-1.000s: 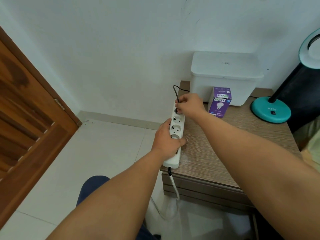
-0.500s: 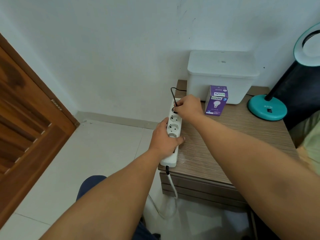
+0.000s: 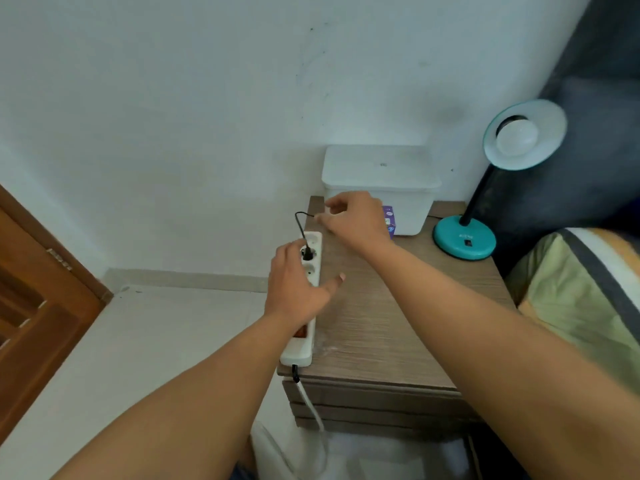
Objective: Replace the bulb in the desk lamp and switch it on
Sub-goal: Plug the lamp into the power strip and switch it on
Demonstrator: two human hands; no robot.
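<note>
The teal desk lamp (image 3: 464, 237) stands at the table's far right, with a white bulb (image 3: 516, 135) seated in its round shade. A white power strip (image 3: 302, 351) lies along the table's left edge. The lamp's black plug (image 3: 307, 252) sits in one of its sockets, and the black cord (image 3: 298, 220) loops up from it. My left hand (image 3: 294, 289) rests over the strip with fingers spread, forefinger beside the plug. My right hand (image 3: 349, 220) hovers above the strip's far end, fingers loosely curled, by the cord. It mostly hides the purple bulb box (image 3: 388, 221).
A white lidded container (image 3: 381, 174) stands against the wall behind the box. The wooden bedside table (image 3: 398, 323) has drawers below. A wooden door (image 3: 31, 306) is at the left, a bed with a striped pillow (image 3: 581, 299) at the right.
My right hand has let go of the plug and lifted away toward the back. My left hand has loosened on the strip. The view has tilted up, showing the lamp's shade and bulb.
</note>
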